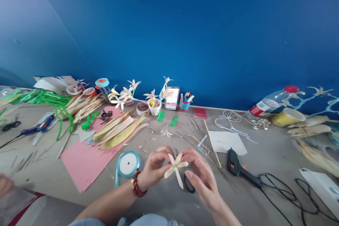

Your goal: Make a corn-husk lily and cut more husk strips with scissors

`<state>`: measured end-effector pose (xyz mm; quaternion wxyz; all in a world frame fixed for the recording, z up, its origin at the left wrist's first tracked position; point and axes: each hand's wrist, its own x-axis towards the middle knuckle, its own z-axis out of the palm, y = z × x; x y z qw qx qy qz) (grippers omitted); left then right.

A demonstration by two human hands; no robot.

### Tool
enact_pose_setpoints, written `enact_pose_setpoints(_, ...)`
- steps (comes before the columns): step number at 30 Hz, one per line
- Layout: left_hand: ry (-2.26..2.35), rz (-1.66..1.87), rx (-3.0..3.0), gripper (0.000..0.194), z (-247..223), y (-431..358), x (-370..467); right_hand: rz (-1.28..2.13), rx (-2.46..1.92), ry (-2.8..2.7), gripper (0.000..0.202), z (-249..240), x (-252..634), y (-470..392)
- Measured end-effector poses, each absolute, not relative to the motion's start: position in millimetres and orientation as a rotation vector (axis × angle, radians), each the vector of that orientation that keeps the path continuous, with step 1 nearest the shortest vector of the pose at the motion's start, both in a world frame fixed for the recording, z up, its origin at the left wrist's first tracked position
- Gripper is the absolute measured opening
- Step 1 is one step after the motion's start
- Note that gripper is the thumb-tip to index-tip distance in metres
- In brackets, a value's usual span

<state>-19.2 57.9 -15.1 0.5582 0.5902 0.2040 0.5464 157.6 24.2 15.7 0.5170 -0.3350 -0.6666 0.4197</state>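
A pale five-petalled flower (176,166), which looks made of dried corn husk, is between my hands above the front of the table. My left hand (156,167), wearing a red beaded bracelet, pinches its left petals between thumb and fingers. The curled fingers of my right hand (202,173) touch its upper right side from behind, with the thumb a little apart in front. What those fingers grip behind the petals is partly hidden. Below my right thumb lies a black ring-shaped thing (189,184). Beside my left wrist lies a spool of light blue ribbon (128,163).
A black glue gun (235,164) with a coiled cord lies right. Corn husks (119,130) rest on pink paper (79,166) at left. Cups with finished flowers (154,107) stand along the blue wall. Thin wires (203,134) lie ahead. Another person's hand (5,185) shows at far left.
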Motion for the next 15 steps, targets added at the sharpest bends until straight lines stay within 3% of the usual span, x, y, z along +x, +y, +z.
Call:
enact_pose_setpoints(8,0.521,1.335,1.362,0.005,-24.0,59.9,-19.0,0.855,-0.959,-1.676,0.012,-17.5,154.1,25.5)
enact_pose_setpoints(15,0.691,1.214,1.232,0.032,-41.9,56.7,-10.1,0.607,-1.054,-1.723,0.007,-19.1,167.7,32.6)
